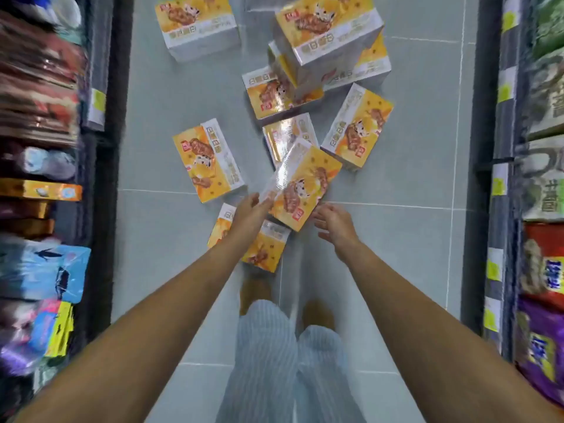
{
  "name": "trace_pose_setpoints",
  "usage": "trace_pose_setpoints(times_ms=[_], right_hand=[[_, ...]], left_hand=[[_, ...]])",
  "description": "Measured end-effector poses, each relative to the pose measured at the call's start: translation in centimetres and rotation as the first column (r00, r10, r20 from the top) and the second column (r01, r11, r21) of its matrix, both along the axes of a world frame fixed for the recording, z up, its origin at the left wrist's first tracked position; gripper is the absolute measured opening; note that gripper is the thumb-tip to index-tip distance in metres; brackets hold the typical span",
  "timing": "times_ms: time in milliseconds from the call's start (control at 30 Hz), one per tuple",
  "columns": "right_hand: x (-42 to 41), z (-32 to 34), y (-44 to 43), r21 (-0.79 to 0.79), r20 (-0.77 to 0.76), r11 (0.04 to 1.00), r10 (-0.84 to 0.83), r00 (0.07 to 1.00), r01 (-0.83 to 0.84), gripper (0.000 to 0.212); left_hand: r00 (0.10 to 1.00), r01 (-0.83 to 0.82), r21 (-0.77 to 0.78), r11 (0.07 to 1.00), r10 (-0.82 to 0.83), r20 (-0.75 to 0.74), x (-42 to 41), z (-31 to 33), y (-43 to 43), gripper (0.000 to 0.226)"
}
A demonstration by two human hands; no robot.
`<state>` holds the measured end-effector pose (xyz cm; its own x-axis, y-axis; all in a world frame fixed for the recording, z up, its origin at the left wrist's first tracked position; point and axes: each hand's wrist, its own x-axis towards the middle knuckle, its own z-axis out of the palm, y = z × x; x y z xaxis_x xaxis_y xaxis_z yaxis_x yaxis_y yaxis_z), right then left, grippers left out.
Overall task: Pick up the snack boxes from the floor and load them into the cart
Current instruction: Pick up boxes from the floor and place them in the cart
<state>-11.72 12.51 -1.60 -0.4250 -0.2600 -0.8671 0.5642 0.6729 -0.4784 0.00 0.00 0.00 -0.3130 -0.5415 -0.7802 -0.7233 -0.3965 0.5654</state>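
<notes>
Several yellow snack boxes lie scattered on the grey tiled floor [158, 239] of a shop aisle. My left hand [250, 213] grips the left edge of one tilted snack box [302, 184], which sits raised over its neighbours. My right hand [334, 222] hovers with relaxed fingers just off that box's near right corner, holding nothing. Another box [270, 247] lies partly under my left wrist. More lie to the left [207, 161], to the right [358, 126] and in a pile [328, 30] further up the aisle. No cart is in view.
Shelves packed with snack bags line the aisle on the left [39, 117] and the right [543, 178]. My legs and feet [317, 315] stand just behind the nearest boxes. A lone box [197, 24] lies at the far left of the floor.
</notes>
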Motion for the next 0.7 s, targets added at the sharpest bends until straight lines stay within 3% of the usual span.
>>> trace_pose_setpoints(times_ms=[100, 300, 400, 467, 533, 633, 700], right_hand=[[-0.3, -5.4, -0.8, 0.002, -0.021, 0.998, -0.065, 0.998, 0.065, 0.007], [-0.6, -15.3, -1.4, -0.041, 0.034, 0.988, -0.148, 0.988, 0.149, 0.025], [-0.2, -18.5, -1.4, -0.088, 0.032, 0.980, -0.177, 0.984, 0.179, 0.038], [-0.1, -20.1, -1.5, -0.131, 0.059, 0.968, -0.208, 0.976, 0.214, 0.033], [0.0, -20.9, -1.8, -0.150, 0.099, 0.957, -0.236, 0.967, 0.249, 0.031], [0.3, -22.4, -2.0, -0.194, 0.196, 0.908, -0.336, 0.921, 0.372, 0.049], [0.4, -22.9, -2.1, -0.221, 0.264, 0.877, -0.368, 0.891, 0.428, 0.037]], left_hand=[[0.996, 0.070, 0.004, 0.998, -0.070, 0.055, -0.7, -5.4, -1.4, 0.059], [0.976, 0.204, -0.001, 0.979, -0.203, 0.083, -1.5, -16.0, -3.7, 0.082], [0.951, 0.294, 0.003, 0.956, -0.293, 0.098, -1.8, -19.1, -4.3, 0.084], [0.947, 0.311, 0.035, 0.950, -0.313, 0.074, -2.2, -20.7, -4.7, 0.083], [0.954, 0.294, 0.063, 0.954, -0.297, 0.038, -2.3, -21.9, -4.9, 0.074], [0.943, 0.330, 0.118, 0.936, -0.332, -0.003, -2.5, -22.9, -5.0, 0.057], [0.936, 0.350, 0.186, 0.918, -0.353, -0.022, -2.5, -22.7, -5.0, 0.062]])
